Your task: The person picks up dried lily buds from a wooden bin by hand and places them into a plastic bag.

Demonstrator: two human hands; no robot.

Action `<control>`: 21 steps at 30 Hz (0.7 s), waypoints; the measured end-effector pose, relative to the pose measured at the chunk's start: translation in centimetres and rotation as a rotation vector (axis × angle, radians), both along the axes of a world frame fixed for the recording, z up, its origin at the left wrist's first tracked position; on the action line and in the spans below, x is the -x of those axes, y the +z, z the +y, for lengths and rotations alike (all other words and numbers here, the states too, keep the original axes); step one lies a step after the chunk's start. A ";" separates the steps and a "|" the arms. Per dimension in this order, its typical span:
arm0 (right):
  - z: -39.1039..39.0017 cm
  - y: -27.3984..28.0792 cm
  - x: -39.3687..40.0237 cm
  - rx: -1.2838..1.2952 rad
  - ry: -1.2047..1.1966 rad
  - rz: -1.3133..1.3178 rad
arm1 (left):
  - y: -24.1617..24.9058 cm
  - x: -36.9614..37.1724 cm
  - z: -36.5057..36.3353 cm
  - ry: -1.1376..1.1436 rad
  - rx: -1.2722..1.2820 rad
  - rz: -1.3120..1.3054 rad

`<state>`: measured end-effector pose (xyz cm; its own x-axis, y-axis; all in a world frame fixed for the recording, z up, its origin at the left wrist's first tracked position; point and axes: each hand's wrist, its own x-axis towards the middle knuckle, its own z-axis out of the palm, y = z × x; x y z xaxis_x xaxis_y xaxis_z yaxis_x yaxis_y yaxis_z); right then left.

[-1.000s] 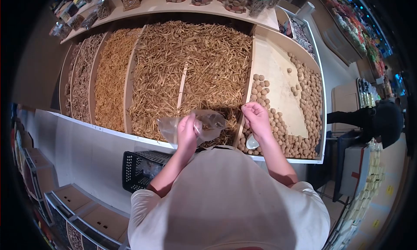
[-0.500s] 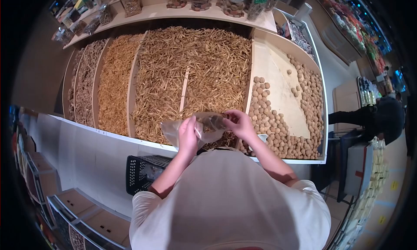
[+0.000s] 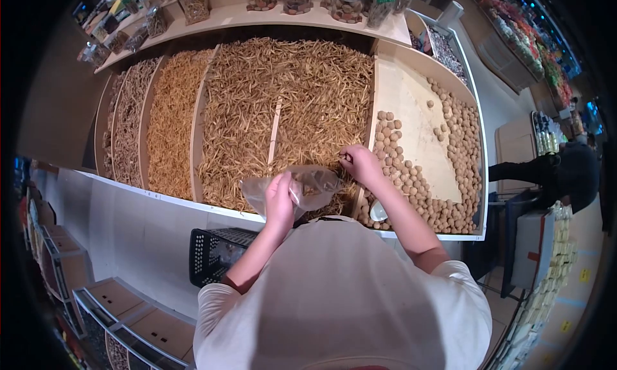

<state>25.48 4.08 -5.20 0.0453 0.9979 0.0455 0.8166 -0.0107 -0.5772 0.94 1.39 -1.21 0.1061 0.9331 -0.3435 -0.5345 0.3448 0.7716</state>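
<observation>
Transparent plastic bag (image 3: 257, 189), gripped in our left hand (image 3: 280, 193); right of it, our right hand (image 3: 361, 164), fingertips pinched together over brown dried strips (image 3: 321, 113), contents indiscernible.

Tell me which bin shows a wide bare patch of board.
The bin of walnut-like balls, right of the brown strips: pale board shows between its heaps; the bins leftward look covered.

Left hand (image 3: 280, 194) gripping, thumb up; right hand (image 3: 361, 164) fingers curled, forearms (image 3: 411, 225) extended.
</observation>
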 end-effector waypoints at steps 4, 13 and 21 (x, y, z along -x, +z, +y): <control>1.5 -2.8 0.8 -0.093 0.179 -0.022 | -0.3 0.4 -0.1 -0.002 -0.006 -0.014; 1.1 -3.5 0.6 -0.303 0.276 -0.107 | 0.3 1.0 -0.8 -0.017 0.012 0.034; -2.3 1.3 -1.9 -0.517 -0.168 0.131 | 1.0 0.5 -0.6 -0.014 0.009 0.005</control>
